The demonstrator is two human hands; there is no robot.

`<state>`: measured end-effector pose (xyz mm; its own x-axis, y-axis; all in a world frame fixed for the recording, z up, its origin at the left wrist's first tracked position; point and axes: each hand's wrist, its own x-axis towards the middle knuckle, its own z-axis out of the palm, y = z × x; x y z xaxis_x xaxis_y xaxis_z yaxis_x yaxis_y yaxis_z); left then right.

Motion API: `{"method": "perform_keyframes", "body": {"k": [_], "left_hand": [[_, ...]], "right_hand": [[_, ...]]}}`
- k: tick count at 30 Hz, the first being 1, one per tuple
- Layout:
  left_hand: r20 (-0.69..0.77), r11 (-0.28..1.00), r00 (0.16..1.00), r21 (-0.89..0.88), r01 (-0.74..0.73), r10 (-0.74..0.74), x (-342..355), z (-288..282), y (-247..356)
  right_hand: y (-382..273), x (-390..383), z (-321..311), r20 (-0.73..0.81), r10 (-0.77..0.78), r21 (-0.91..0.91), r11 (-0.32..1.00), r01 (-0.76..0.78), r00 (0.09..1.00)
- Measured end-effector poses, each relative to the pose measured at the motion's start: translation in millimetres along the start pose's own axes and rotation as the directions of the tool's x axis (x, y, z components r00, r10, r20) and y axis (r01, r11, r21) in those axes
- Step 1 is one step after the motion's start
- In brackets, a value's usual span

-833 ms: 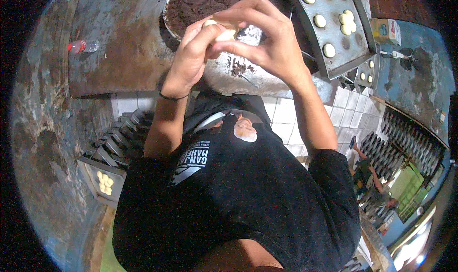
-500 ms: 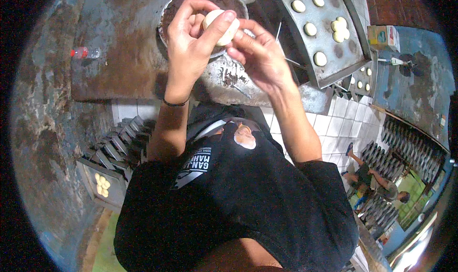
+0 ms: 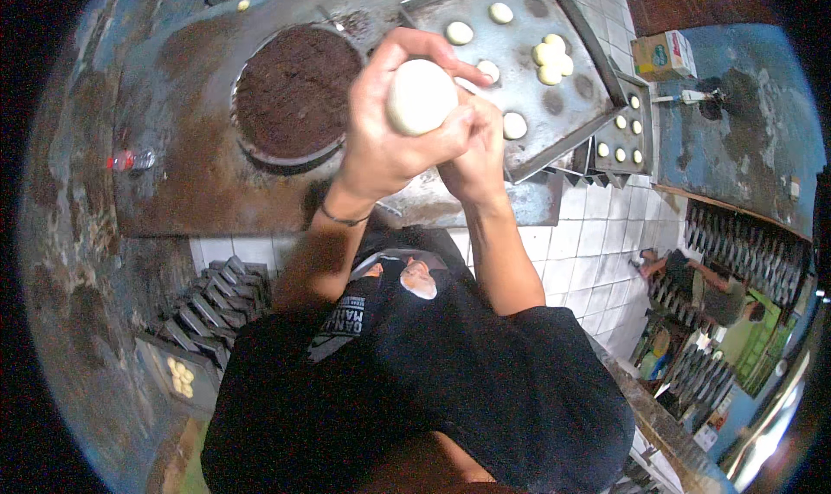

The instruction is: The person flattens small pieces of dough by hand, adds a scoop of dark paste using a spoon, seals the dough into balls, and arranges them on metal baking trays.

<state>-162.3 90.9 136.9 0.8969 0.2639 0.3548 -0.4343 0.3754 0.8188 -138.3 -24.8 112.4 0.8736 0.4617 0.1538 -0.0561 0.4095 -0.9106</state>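
My left hand is wrapped round a smooth, pale dough ball, its fingers curled over the top and its thumb below. Pressed in at the ball's right side is my right hand, closed; its fingertips are partly hidden behind the left thumb. Left of the hands, a round metal pan holds dark brown crumbly filling. Just beyond my right hand lies a metal baking tray with several separate dough balls and a cluster of dough balls.
A second tray of dough balls sits lower at right, near a carton. A clear bottle with red lies at the worktable's left. Stacked metal racks and a tray of dough are lower left. Another person is farther right.
Both hands have turned and come closer together round the dough ball, which now shows its smooth face. The view has shifted, so the pan of filling shows fully left of my hands.
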Motion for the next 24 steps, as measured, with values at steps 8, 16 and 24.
{"method": "perform_keyframes", "body": {"k": [8, 16, 24], "left_hand": [[0.299, 0.979, 0.954, 0.202, -0.034, -0.029, 17, 41, -35], [0.225, 0.850, 0.961, 0.527, 0.018, -0.159, 58, 44, -151], [0.181, 0.701, 0.957, 0.712, 0.031, -0.226, 95, 39, -211]], "right_hand": [[-21, 0, -84, 0.053, -0.165, -0.324, 0.930, 0.174, 0.985], [-76, 39, -153, 0.023, -0.012, -0.780, 0.625, 0.025, 1.000], [-22, 113, -257, -0.061, 0.099, -0.733, 0.671, -0.112, 0.993]]}}
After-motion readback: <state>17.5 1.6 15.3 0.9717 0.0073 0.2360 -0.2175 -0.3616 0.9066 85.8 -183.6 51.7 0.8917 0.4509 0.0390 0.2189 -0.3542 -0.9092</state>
